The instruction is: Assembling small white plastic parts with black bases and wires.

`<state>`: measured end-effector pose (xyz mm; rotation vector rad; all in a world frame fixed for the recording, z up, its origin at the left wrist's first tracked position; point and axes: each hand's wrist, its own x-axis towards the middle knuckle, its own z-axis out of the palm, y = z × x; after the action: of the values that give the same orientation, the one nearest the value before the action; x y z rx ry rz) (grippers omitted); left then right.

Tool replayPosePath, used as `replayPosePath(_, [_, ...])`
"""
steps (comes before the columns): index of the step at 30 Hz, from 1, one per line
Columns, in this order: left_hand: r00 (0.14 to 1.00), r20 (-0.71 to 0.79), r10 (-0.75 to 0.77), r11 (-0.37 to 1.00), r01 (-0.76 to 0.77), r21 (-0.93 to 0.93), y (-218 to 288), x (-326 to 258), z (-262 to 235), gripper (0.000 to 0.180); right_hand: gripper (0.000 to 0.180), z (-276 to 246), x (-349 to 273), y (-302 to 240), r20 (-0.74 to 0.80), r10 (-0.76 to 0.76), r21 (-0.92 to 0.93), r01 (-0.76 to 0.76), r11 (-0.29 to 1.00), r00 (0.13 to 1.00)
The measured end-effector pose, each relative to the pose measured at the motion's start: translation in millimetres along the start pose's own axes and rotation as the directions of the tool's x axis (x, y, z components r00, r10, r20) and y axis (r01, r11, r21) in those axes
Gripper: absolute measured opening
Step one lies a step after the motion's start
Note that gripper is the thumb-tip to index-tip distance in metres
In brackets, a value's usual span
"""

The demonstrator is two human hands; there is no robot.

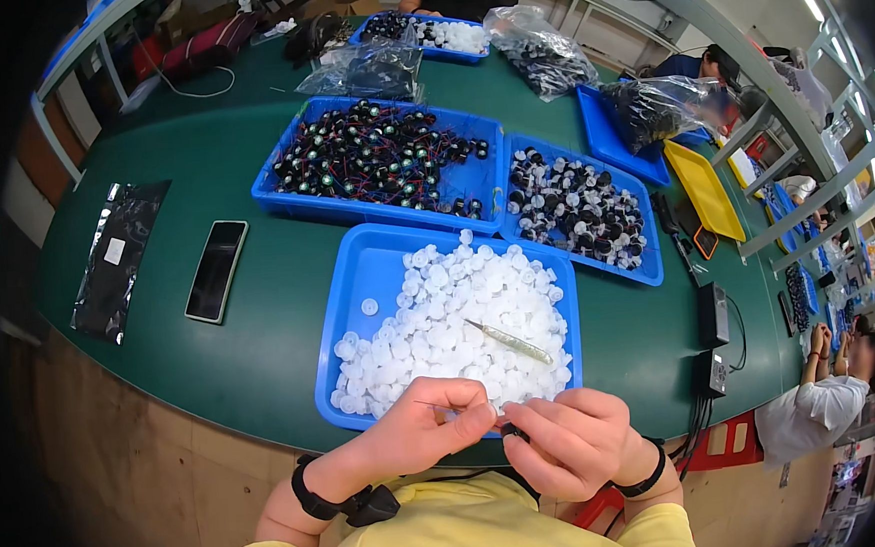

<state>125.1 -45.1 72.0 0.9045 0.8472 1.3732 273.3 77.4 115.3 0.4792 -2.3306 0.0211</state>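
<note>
Both hands meet over the near edge of a blue tray point(331, 310) heaped with small white translucent plastic caps point(441, 323). My left hand point(437, 422) is closed in a pinch; a thin strand shows by its fingers, but what lies between the fingertips is too small to tell. My right hand point(573, 441) grips a small black round part point(513, 430) close to the left fingertips. A tiny whitish bit shows between the two hands. On the caps rests a slim pen-like tool point(510, 341) with a dark pointed tip.
Behind stand a blue tray of wired black round parts point(371, 162) and another of black-and-clear pieces point(579, 205). A phone point(217, 271) and a black pouch point(118, 263) lie left. A yellow tray point(703, 192) and black boxes point(713, 317) are right. Other people work beyond.
</note>
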Motion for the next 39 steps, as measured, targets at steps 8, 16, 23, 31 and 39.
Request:
replayPosePath(8, [0.989, -0.106, 0.106, 0.969, -0.079, 0.234, 2, -11, 2, 0.014, 0.02, 0, -7, -5, 0.122, 0.151, 0.215, -0.175, 0.961, 0.981])
replayPosePath(16, [0.904, -0.171, 0.392, 0.803, -0.245, 0.544, -5, -12, 6, 0.007, 0.033, 16, -4, -17, 0.273, 0.641, 0.645, -0.631, 0.431, 0.717])
replayPosePath(23, [0.903, -0.257, 0.344, 0.886, -0.221, 0.408, -8, -17, 8, 0.005, 0.027, 22, -6, -26, 0.12, 0.6, 0.463, -0.579, 0.671, 0.791])
replayPosePath(31, [0.907, -0.161, 0.389, 0.73, -0.197, 0.655, 4, -22, 6, 0.005, 0.026, 18, -8, -25, 0.204, 0.47, 0.378, -0.512, 0.771, 0.858])
replayPosePath(39, [0.991, -0.121, -0.064, 0.937, 0.102, 0.333, 17, -24, -10, 0.006, 0.024, 22, -11, -27, 0.368, 0.434, 0.509, -0.568, 0.646, 0.823])
